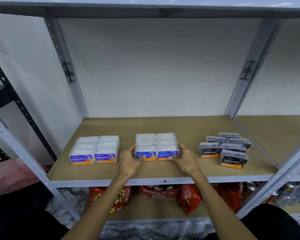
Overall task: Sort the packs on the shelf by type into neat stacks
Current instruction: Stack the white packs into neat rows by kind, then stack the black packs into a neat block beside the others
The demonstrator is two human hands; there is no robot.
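Note:
Three groups of floss-pick packs sit on the brown shelf board [163,125]. At the left are clear "Smooth" packs [95,149] in two tidy rows. In the middle are clear "Round" packs [157,146], also two rows. My left hand [129,161] presses the left side of the Round group, thumb on the front label. My right hand [184,159] presses its right side, thumb on the front of the right pack. At the right lie black "Charcoal" packs [225,149], loosely arranged and staggered.
Grey metal uprights [241,84] frame the bay, and another shelf runs overhead. The shelf below holds red snack bags [189,198] and a red carton [158,192]. Cans [294,193] stand at lower right. A pink blurred object [10,175] is at the left.

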